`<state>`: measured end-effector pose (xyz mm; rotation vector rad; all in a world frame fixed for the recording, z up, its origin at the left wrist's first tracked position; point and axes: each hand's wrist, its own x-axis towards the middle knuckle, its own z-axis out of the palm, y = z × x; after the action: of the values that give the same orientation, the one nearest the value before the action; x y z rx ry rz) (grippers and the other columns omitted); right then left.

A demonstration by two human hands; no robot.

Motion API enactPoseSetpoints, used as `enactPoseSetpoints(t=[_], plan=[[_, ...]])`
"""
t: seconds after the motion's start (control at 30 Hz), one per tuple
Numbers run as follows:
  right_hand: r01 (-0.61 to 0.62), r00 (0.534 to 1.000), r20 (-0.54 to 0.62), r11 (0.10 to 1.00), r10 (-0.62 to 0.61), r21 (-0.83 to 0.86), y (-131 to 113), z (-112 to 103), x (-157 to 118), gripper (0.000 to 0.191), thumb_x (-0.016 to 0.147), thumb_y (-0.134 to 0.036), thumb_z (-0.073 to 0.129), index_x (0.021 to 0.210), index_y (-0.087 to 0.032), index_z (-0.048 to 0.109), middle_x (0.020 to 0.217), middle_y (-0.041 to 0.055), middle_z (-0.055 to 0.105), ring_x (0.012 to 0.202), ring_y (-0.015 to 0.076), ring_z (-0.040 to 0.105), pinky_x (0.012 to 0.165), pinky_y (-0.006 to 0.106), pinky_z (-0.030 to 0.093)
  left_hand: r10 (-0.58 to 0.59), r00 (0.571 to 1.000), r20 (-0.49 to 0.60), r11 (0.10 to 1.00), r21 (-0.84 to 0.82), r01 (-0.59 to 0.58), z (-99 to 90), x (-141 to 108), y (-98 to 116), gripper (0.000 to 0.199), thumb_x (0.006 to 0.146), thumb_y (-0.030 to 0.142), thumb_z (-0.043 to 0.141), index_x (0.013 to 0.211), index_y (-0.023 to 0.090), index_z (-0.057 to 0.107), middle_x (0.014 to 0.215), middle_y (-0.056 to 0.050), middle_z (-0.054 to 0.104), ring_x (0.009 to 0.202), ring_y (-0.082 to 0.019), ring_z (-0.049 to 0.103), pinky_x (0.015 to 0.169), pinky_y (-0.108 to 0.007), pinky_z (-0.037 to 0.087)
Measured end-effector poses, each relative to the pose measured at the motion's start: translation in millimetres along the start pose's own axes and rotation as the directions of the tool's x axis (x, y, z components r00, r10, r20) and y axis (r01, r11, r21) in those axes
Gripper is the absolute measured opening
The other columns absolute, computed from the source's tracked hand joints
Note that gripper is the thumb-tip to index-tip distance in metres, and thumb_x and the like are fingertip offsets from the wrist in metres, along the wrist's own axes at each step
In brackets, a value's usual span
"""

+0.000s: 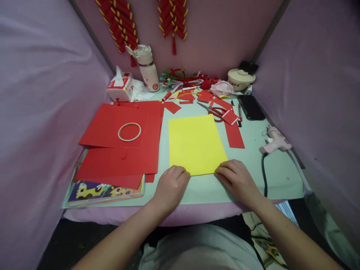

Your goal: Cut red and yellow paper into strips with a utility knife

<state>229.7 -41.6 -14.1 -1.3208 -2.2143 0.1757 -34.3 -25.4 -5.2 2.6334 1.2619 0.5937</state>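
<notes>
A yellow sheet point(195, 146) lies flat, near the middle of the pale surface point(197, 193). From where one stands it looks like paper or thin card: light, flexible, easily creased or torn, and likely to slide under a careless push. It is best taken by its edges or corners, between thumb and fingertips, with little pressure on the middle. Both hands are at its near edge, the left hand point(173, 183) toward the left part and the right hand point(237, 178) by the right corner; the fingers of each are bunched and appear to pinch the margin, the thumbs being mostly hidden. Just beyond the far right corner lie red-handled scissors point(209, 108); a red strip point(234, 135) lies to the right. To the left, red sheets point(137, 165) overlap, bearing a tape ring point(129, 140). Farther out are a glue gun point(275, 141), a dark phone point(251, 107) and a white bottle point(149, 74).
</notes>
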Motion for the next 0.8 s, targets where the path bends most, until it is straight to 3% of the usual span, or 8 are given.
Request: enactPoseSetpoints(t=[0.2, 0.43, 0.6, 0.8], plan=[[-0.09, 0.995, 0.053, 0.995, 0.087, 0.044, -1.3, -1.6, 2.8, 0.014, 0.098, -0.026, 0.055, 0.09, -0.021, 0.065, 0.091, 0.0059, 0.066, 0.09, 0.0212, 0.058, 0.085, 0.04, 0.04, -0.08, 0.992, 0.096, 0.997, -0.008, 0.081, -4.5, 11.9, 10.2, 0.019, 0.099, 0.021, 0.051, 0.09, 0.017, 0.067, 0.088, -0.006, 0.063, 0.085, -0.02, 0.055, 0.074, -0.033, 0.045], [-0.14, 0.984, 0.121, 0.989, 0.134, 0.047, -1.1, -1.7, 5.8, 0.016, 0.099, -0.029, 0.052, 0.088, -0.023, 0.061, 0.089, 0.0044, 0.065, 0.089, 0.0205, 0.057, 0.085, 0.04, 0.037, -0.053, 0.973, 0.223, 0.998, 0.025, 0.049, 10.6, 41.9, 32.5, 0.022, 0.098, 0.025, 0.053, 0.085, 0.017, 0.068, 0.086, -0.006, 0.062, 0.083, -0.02, 0.055, 0.07, -0.032, 0.043], [-0.183, 0.971, 0.168, 0.982, 0.172, 0.048, 0.2, -2.9, 7.0, 0.013, 0.099, -0.028, 0.053, 0.09, -0.023, 0.062, 0.091, 0.0039, 0.064, 0.092, 0.021, 0.056, 0.085, 0.04, 0.035, -0.126, 0.94, 0.318, 0.989, -0.032, 0.144, 7.5, 55.5, 34.0, 0.02, 0.097, 0.024, 0.055, 0.085, 0.016, 0.069, 0.085, -0.006, 0.062, 0.084, -0.022, 0.055, 0.071, -0.034, 0.043], [-0.235, 0.956, 0.191, 0.972, 0.225, 0.03, 6.5, -10.4, 6.2, 0.013, 0.097, -0.028, 0.055, 0.088, -0.024, 0.063, 0.094, 0.0035, 0.062, 0.094, 0.0206, 0.056, 0.084, 0.039, 0.036, -0.184, 0.928, 0.325, 0.975, -0.059, 0.214, 2.6, 63.5, 34.7, 0.023, 0.096, 0.018, 0.05, 0.079, 0.015, 0.066, 0.083, -0.007, 0.059, 0.082, -0.022, 0.054, 0.072, -0.034, 0.043]])
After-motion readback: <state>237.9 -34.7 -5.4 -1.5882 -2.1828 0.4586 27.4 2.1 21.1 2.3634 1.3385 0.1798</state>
